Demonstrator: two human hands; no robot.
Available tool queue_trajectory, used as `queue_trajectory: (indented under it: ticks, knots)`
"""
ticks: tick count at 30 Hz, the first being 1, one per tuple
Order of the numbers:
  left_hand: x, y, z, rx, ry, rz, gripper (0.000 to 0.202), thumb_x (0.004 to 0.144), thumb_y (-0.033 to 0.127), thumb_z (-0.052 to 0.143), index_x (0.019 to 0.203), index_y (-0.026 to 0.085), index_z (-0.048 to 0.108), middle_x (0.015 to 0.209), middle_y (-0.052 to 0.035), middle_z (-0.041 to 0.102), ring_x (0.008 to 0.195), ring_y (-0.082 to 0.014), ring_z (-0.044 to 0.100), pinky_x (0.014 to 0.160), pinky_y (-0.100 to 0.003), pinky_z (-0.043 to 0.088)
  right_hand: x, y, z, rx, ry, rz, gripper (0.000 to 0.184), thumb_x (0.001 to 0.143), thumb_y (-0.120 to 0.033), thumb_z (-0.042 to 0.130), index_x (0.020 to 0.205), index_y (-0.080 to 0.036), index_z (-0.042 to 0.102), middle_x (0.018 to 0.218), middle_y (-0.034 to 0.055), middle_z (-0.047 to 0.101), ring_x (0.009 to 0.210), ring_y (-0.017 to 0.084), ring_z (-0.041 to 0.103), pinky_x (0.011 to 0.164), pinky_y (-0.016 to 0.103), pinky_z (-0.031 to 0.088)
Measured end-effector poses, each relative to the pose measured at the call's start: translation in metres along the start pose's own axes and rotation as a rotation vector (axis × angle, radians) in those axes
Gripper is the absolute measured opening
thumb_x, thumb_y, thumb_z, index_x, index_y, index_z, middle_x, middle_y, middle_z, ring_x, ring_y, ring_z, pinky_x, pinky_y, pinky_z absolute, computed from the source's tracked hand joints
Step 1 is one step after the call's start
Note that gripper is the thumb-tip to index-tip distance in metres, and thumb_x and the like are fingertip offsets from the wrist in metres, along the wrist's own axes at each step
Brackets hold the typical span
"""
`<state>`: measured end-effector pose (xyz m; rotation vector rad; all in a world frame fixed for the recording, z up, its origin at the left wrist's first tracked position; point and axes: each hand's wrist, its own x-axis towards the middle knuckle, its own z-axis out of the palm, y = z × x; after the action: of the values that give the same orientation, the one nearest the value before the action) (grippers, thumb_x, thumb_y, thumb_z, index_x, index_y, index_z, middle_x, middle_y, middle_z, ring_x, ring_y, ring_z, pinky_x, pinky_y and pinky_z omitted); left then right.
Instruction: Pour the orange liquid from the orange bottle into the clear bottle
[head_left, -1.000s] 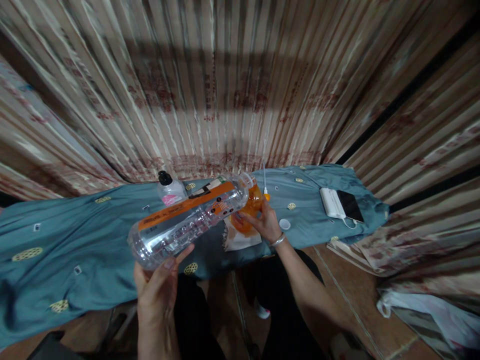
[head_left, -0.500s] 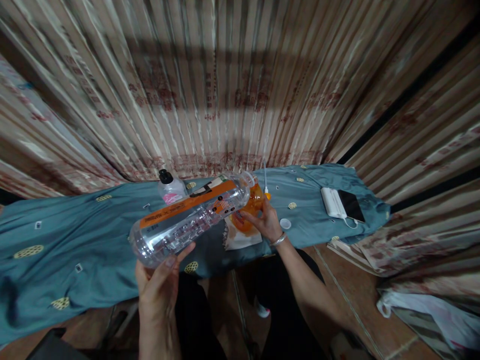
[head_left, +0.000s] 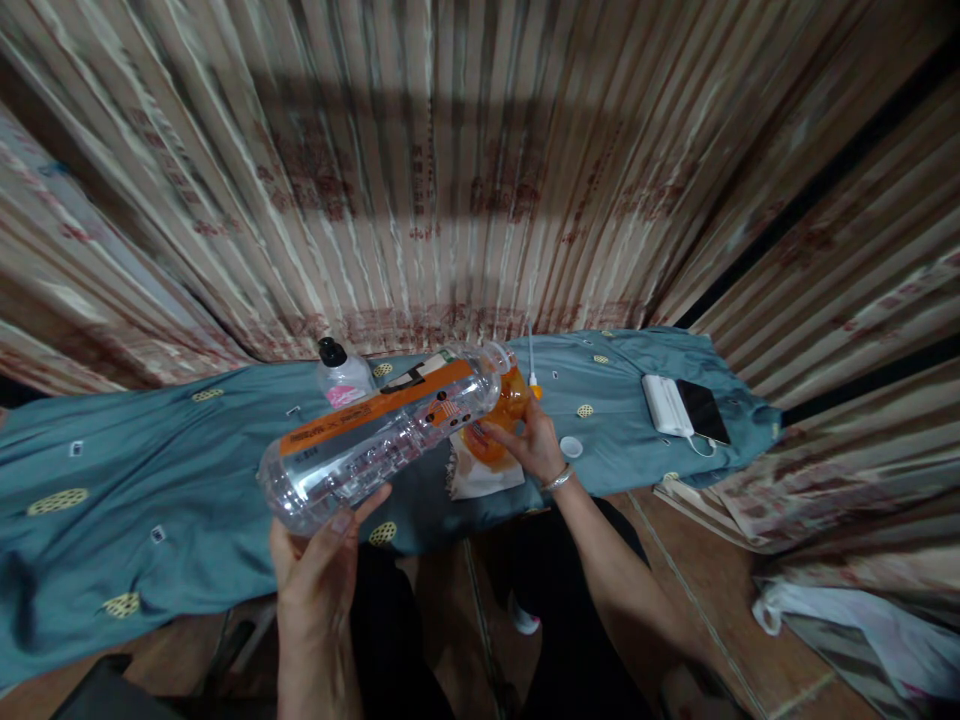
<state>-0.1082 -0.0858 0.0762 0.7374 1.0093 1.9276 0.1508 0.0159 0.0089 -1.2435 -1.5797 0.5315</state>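
My left hand point(head_left: 319, 560) is closed around the base end of a large clear plastic bottle point(head_left: 382, 440) with an orange and grey label. The bottle is tilted, its open mouth up at the right, over a translucent orange container point(head_left: 511, 396). My right hand point(head_left: 532, 440) is wrapped around that container, whose upper part is partly hidden behind the bottle's neck. Whether the two mouths touch, I cannot tell. Below the container lies a whitish cloth or packet point(head_left: 487, 482) with an orange print. A small white cap point(head_left: 571, 447) rests right of my right wrist.
A bottle with a black top point(head_left: 345, 375) stands behind the clear bottle. At right lie a white power bank point(head_left: 667, 405) and a black phone point(head_left: 702, 410) joined by a cable. A thin white stick point(head_left: 532, 355) with an orange end stands near the curtain point(head_left: 420, 180).
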Motion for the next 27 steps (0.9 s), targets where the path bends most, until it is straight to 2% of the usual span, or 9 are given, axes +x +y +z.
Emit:
queue_trajectory:
  ticks: [7, 11, 14, 17, 20, 27]
  knots:
    - [-0.0001, -0.0006, 0.0003, -0.02, 0.017, -0.014, 0.058, 0.058, 0.029, 0.095, 0.114, 0.029, 0.081, 0.137, -0.0087, 0.07, 0.114, -0.0353, 0.07, 0.073, -0.042, 0.069, -0.0005, 0.0007, 0.0003, 0.015, -0.003, 0.012, 0.071, 0.081, -0.059, 0.084, 0.136, -0.023, 0.058, 0.119, 0.0126, 0.077, 0.102, 0.032, 0.077, 0.095, 0.049, 0.064]
    - [-0.0004, -0.0018, -0.0024, 0.002, 0.0, -0.018, 0.063, 0.06, 0.029, 0.095, 0.12, 0.028, 0.079, 0.144, -0.0109, 0.066, 0.123, -0.0401, 0.066, 0.08, -0.05, 0.068, -0.0006, 0.0003, 0.0004, 0.025, -0.009, 0.029, 0.073, 0.08, -0.059, 0.085, 0.137, -0.023, 0.056, 0.119, 0.0122, 0.077, 0.104, 0.032, 0.077, 0.097, 0.048, 0.063]
    - [-0.0008, -0.0011, -0.0008, 0.019, 0.012, -0.005, 0.057, 0.06, 0.033, 0.095, 0.114, 0.027, 0.079, 0.139, -0.0109, 0.069, 0.12, -0.04, 0.067, 0.076, -0.049, 0.068, -0.0005, -0.0007, 0.0003, 0.031, -0.008, 0.02, 0.073, 0.081, -0.058, 0.085, 0.138, -0.023, 0.056, 0.123, 0.0133, 0.076, 0.106, 0.032, 0.076, 0.098, 0.049, 0.063]
    - [-0.0005, -0.0005, 0.0007, 0.029, -0.003, 0.002, 0.05, 0.06, 0.033, 0.095, 0.108, 0.026, 0.08, 0.127, -0.0093, 0.074, 0.112, -0.0357, 0.07, 0.073, -0.043, 0.069, -0.0007, -0.0009, 0.0002, 0.022, -0.003, 0.015, 0.072, 0.081, -0.058, 0.085, 0.137, -0.023, 0.056, 0.122, 0.0136, 0.076, 0.105, 0.032, 0.077, 0.097, 0.049, 0.063]
    - [0.0002, -0.0005, -0.0001, 0.035, -0.013, 0.017, 0.048, 0.061, 0.033, 0.095, 0.107, 0.027, 0.08, 0.124, -0.0076, 0.075, 0.107, -0.032, 0.072, 0.072, -0.041, 0.069, -0.0011, -0.0003, 0.0002, 0.011, -0.01, 0.024, 0.072, 0.081, -0.058, 0.085, 0.138, -0.024, 0.056, 0.118, 0.0122, 0.078, 0.103, 0.032, 0.077, 0.095, 0.049, 0.064]
    - [-0.0016, 0.0011, 0.0035, 0.047, 0.0, 0.001, 0.05, 0.061, 0.034, 0.094, 0.109, 0.03, 0.079, 0.124, -0.0065, 0.076, 0.105, -0.0328, 0.073, 0.072, -0.044, 0.069, -0.0008, -0.0004, -0.0005, 0.015, -0.01, 0.004, 0.07, 0.082, -0.058, 0.084, 0.136, -0.023, 0.057, 0.123, 0.0147, 0.075, 0.107, 0.034, 0.076, 0.098, 0.051, 0.063]
